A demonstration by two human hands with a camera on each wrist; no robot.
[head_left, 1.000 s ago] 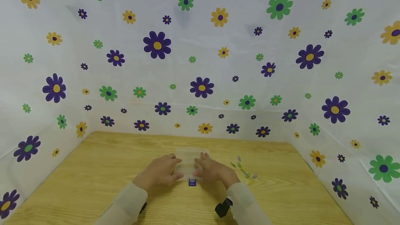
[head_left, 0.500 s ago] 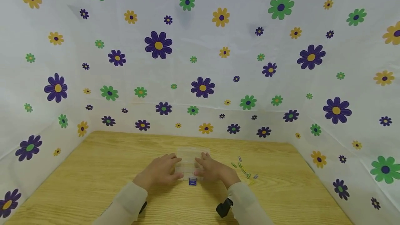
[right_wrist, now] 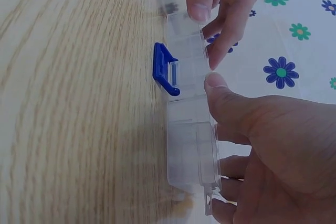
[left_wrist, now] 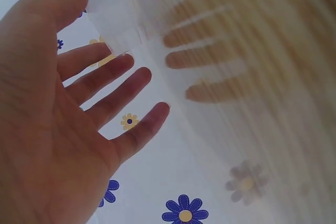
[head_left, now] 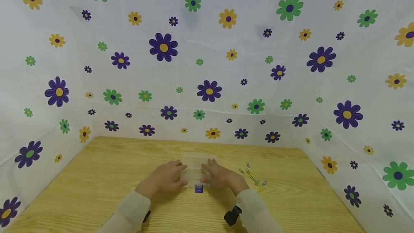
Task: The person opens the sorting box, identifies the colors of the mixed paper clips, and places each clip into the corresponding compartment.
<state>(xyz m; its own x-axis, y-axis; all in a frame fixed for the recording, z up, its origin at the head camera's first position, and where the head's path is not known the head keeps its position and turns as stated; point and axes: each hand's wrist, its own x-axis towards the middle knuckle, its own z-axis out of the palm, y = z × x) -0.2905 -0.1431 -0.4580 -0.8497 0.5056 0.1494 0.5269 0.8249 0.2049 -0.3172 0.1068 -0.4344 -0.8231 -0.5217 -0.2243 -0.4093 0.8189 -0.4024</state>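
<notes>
A clear plastic compartment box (head_left: pixel 198 158) with a blue latch (head_left: pixel 198 190) on its near side lies on the table between my two hands. In the right wrist view the latch (right_wrist: pixel 159 69) sticks out from the box wall (right_wrist: pixel 184 150). My left hand (head_left: pixel 161 177) rests at the box's left side, thumb near the front edge; the left wrist view shows its fingers (left_wrist: pixel 134 135) straight and spread. My right hand (head_left: pixel 220 175) rests on the right side, its thumb (right_wrist: pixel 216 82) on the lid and its other fingers farther along the same face.
Several coloured paper clips (head_left: pixel 251 176) lie loose on the wooden table (head_left: pixel 129 154) to the right of the right hand. White cloth (head_left: pixel 181 71) printed with flowers stands around the back and sides of the table.
My left hand has shifted very slightly to the left. The right hand, the box and the paper clips stay in place.
</notes>
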